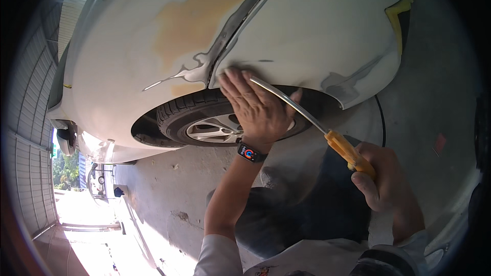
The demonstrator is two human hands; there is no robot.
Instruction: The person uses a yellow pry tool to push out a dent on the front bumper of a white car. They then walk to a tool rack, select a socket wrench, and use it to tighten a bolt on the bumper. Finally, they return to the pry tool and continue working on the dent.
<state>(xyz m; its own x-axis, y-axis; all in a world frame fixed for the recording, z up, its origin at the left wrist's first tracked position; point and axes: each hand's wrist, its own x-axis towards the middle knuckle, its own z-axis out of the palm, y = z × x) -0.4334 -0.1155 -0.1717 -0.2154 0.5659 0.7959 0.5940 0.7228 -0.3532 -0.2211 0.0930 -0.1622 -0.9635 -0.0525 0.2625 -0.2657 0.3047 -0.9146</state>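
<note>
My left hand (258, 110), with a black watch on its wrist, lies with fingers stretched out against the pale car panel (302, 30), just above the wheel arch and right of the panel gap. In my right hand (386, 174) is the orange handle of a screwdriver-like tool (340, 145). Its long, slightly bent metal shaft reaches up and left, the tip beside my left fingers; whether it touches the panel I cannot tell. A tan filler patch (189, 20) and bare metal streaks (194, 69) mark the panel to the left. Another grey bare patch (340, 84) shows at right.
Below the arch sits the tyre (186, 110) with its silver rim (215, 130). Yellow tape (396, 20) edges the panel at right. A dark cable (382, 120) hangs to the concrete floor (163, 189). My knees are bent close beneath my arms. Metal sheet walls (30, 122) stand at left.
</note>
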